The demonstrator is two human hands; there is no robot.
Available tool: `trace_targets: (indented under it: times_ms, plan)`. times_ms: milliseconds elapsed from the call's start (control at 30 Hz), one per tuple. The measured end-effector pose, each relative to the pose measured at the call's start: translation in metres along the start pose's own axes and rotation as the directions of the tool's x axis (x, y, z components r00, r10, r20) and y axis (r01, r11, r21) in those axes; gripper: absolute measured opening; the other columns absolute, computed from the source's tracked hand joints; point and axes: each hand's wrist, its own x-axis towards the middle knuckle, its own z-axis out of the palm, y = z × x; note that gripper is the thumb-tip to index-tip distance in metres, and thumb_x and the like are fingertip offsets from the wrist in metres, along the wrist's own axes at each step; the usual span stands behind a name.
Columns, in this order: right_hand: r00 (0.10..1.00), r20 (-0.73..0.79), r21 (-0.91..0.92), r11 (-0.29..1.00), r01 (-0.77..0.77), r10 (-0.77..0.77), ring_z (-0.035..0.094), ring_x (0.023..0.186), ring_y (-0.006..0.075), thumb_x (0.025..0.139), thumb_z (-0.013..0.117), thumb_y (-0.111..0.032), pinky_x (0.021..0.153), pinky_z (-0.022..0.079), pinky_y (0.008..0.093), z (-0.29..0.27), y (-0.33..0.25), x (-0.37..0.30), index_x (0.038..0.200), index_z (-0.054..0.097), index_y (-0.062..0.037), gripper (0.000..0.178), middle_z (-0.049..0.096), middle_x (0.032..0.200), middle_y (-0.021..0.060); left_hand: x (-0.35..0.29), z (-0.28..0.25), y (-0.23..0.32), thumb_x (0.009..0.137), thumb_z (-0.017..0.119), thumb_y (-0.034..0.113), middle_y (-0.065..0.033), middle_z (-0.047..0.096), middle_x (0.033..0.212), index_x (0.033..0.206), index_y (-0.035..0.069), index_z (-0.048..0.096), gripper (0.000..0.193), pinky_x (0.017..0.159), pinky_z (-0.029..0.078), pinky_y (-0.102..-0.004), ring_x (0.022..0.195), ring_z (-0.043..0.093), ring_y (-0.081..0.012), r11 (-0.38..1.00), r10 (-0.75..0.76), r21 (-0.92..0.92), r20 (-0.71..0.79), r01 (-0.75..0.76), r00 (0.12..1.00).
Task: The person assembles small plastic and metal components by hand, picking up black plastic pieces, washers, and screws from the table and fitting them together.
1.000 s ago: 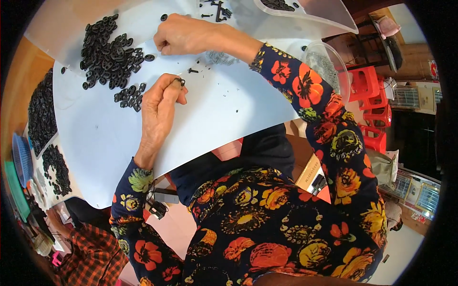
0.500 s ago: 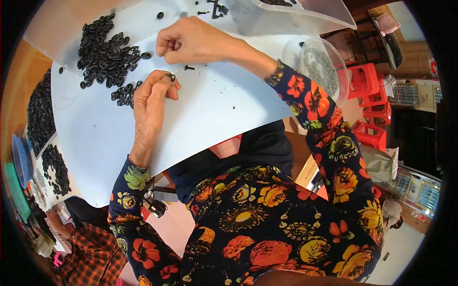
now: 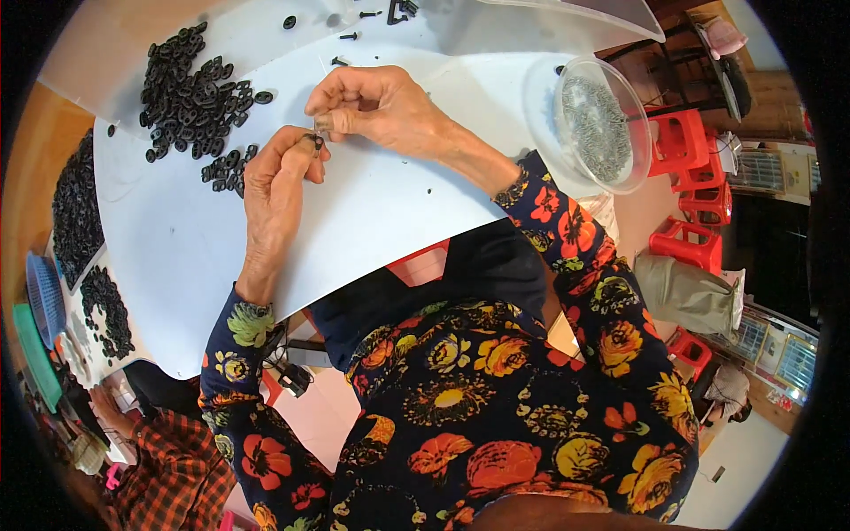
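My left hand point(image 3: 276, 181) is closed in a pinch, with a small black plastic piece point(image 3: 316, 141) showing at the thumb and fingertip. My right hand point(image 3: 381, 111) meets it there, thumb and forefinger pressed together at the piece. Whatever the right fingertips hold is too small and covered to make out. Just beyond the left hand lies a small cluster of black oval plastic pieces with holes point(image 3: 228, 170). A larger heap of the same pieces point(image 3: 181, 93) spreads behind it on the white tabletop point(image 3: 372, 203).
A clear round bowl of tiny silvery metal parts point(image 3: 595, 124) stands on the right. Black plastic bits point(image 3: 349, 36) lie at the far side, beside a translucent bin point(image 3: 567, 22). More black pieces point(image 3: 78, 208) fill the left edge, where a person in a checked shirt point(image 3: 177, 465) sits.
My right hand has come down and toward me, from above the table to the left fingertips. The left hand stays nearly in place, still pinching the black piece.
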Motion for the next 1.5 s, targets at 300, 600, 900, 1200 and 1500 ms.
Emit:
trace_targets:
  times_ms: [300, 600, 900, 1200, 1500]
  plan:
    - [0.994, -0.03, 0.066, 0.992, 0.104, -0.102, 0.06, 0.068, 0.008, 0.081, 0.062, 0.001, 0.065, 0.051, 0.0221, 0.004, 0.007, -0.001, 0.095, 0.061, 0.0011, 0.014, 0.064, 0.081, 0.0045, 0.0, 0.001, -0.003, 0.089, 0.047, 0.014, -0.0002, 0.051, 0.065, 0.082, 0.0, 0.059, 0.02, 0.067, 0.041, -0.0236, 0.068, 0.049, -0.0078, 0.997, -0.026, 0.074, -0.015, 0.027, 1.0]
    - [0.999, -0.023, -0.087, 0.995, 0.047, -0.049, 0.059, 0.07, 0.0065, 0.082, 0.06, 0.002, 0.065, 0.049, 0.02, 0.008, -0.002, -0.005, 0.093, 0.064, 0.0013, 0.012, 0.063, 0.077, 0.0011, -0.003, 0.0, -0.007, 0.089, 0.048, 0.009, -0.0005, 0.054, 0.071, 0.086, -0.001, 0.059, 0.015, 0.062, 0.041, -0.021, 0.067, 0.05, -0.0063, 0.983, 0.063, 0.177, -0.033, -0.056, 0.997]
    - [0.995, 0.002, -0.155, 0.983, 0.097, -0.098, 0.051, 0.061, 0.0059, 0.085, 0.066, -0.014, 0.055, 0.043, 0.0198, 0.003, 0.008, -0.001, 0.09, 0.065, 0.0005, 0.015, 0.062, 0.073, 0.0013, -0.003, 0.005, 0.001, 0.088, 0.051, 0.011, -0.0013, 0.057, 0.074, 0.088, -0.001, 0.06, 0.015, 0.065, 0.041, -0.02, 0.069, 0.051, -0.0064, 0.995, 0.007, 0.101, -0.034, -0.003, 0.999]
    - [0.995, 0.028, -0.061, 0.993, 0.102, -0.101, 0.053, 0.061, 0.0067, 0.086, 0.065, -0.017, 0.056, 0.043, 0.0202, 0.004, -0.001, -0.005, 0.09, 0.064, 0.0011, 0.019, 0.062, 0.073, 0.0019, -0.001, -0.004, -0.002, 0.089, 0.05, 0.009, -0.0018, 0.056, 0.072, 0.083, 0.001, 0.06, 0.014, 0.07, 0.042, -0.0234, 0.071, 0.052, -0.0089, 0.996, -0.004, -0.093, 0.022, 0.006, 1.0]
    - [0.992, 0.017, -0.223, 0.967, 0.125, -0.125, 0.049, 0.059, 0.0043, 0.087, 0.064, -0.013, 0.052, 0.04, 0.0197, 0.007, 0.007, -0.005, 0.084, 0.063, 0.0007, 0.014, 0.059, 0.068, 0.0008, -0.006, -0.001, -0.002, 0.088, 0.051, 0.008, -0.0019, 0.057, 0.075, 0.087, -0.002, 0.059, 0.014, 0.068, 0.042, -0.0214, 0.07, 0.052, -0.0086, 0.986, 0.018, 0.167, 0.0, -0.018, 1.0]
